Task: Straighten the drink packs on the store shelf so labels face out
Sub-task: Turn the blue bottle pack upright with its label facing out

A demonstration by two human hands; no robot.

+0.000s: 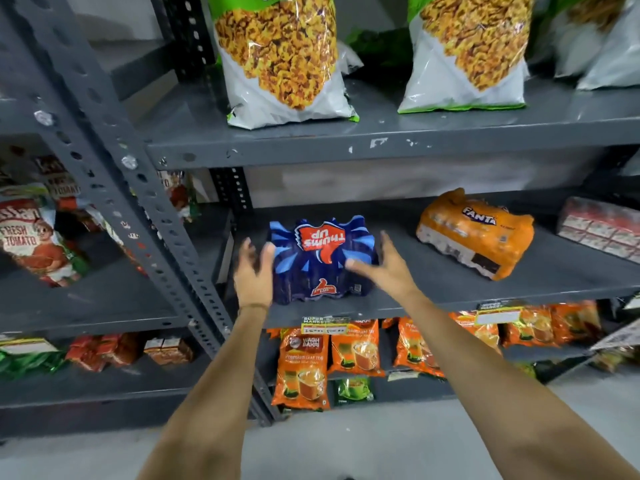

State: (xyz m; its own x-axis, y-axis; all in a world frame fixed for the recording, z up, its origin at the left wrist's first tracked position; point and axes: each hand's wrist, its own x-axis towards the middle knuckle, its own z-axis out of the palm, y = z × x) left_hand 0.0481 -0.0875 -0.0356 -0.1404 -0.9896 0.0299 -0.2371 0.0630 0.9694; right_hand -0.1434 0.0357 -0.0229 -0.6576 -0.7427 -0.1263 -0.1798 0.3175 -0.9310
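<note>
Here the blue Thums Up pack [320,259] sits at the front of the middle shelf [433,292], its big logo upside down. The left hand [254,271] and right hand [382,266] flank it, each grip spread wide, fingers apart, pinching nothing. The orange Fanta pack [476,233] lies tilted, well apart to the right.
</note>
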